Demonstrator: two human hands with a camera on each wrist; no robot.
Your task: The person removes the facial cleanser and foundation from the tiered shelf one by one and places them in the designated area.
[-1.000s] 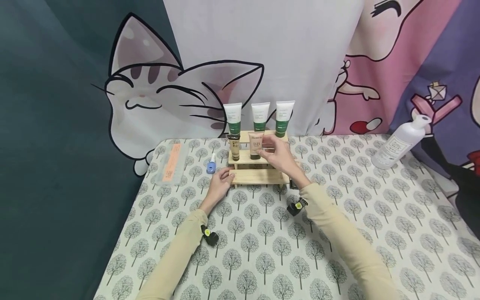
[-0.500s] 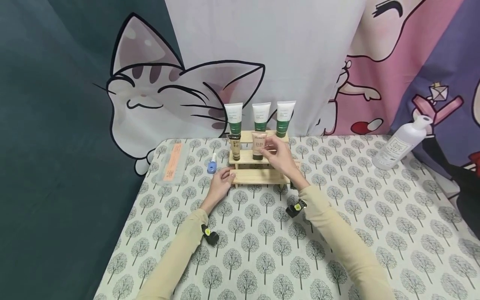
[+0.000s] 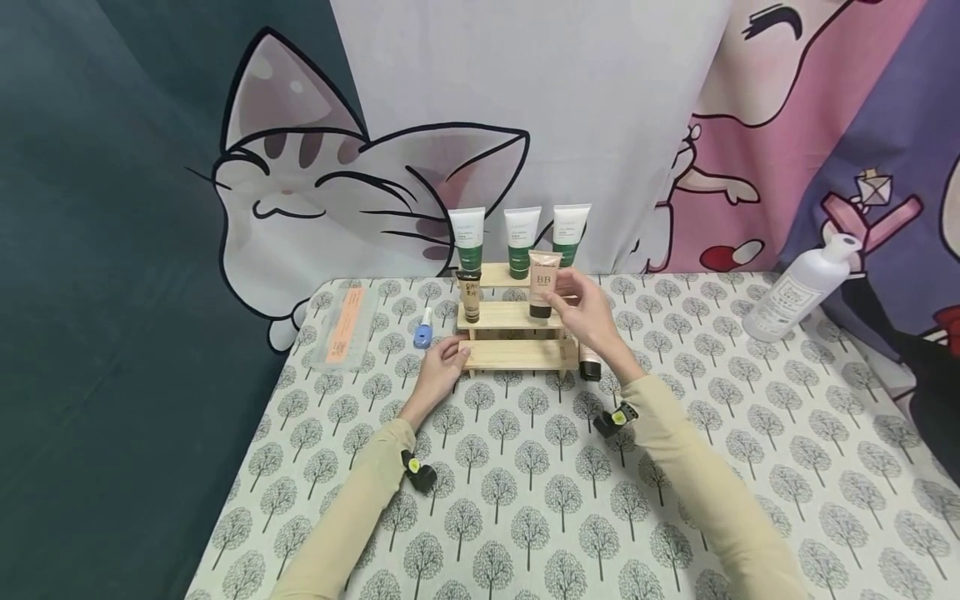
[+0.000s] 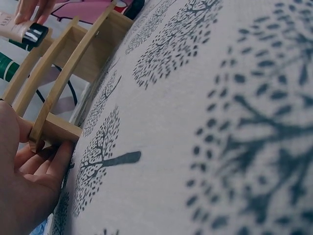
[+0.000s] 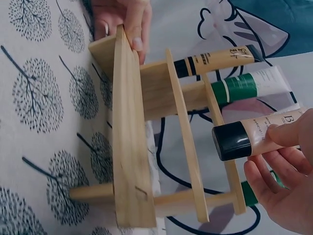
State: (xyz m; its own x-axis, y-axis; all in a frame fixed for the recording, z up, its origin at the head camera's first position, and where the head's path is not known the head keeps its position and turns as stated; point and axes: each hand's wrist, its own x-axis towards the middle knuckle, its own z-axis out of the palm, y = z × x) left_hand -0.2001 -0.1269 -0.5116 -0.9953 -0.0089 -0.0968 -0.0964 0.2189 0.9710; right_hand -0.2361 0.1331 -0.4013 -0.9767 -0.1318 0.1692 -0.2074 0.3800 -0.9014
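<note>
A three-step wooden display rack [image 3: 517, 354] stands on the table. My left hand [image 3: 441, 367] grips the left end of its lowest step; the left wrist view shows the thumb and fingers [image 4: 58, 161] around that end. Between the thumb and fingers of my right hand [image 3: 588, 315] is a beige BB cream tube [image 3: 543, 271], black cap down. The right wrist view shows its black cap [image 5: 231, 140] clear of the rack's steps. At the left of the middle step stands a gold tube [image 3: 470, 298]. Green-and-white tubes [image 3: 469, 237] line the top step, the right one partly hidden.
Right of the rack lies another black-capped tube [image 3: 590, 365], partly hidden by the right hand. On the left are a small blue bottle [image 3: 423, 333] and a clear flat case [image 3: 345, 329] with an orange label. A white pump-style bottle [image 3: 798, 292] leans at the far right.
The right hand has lifted the BB cream tube off the middle step and shifted it to the right. The left hand stays on the rack's lowest step.
</note>
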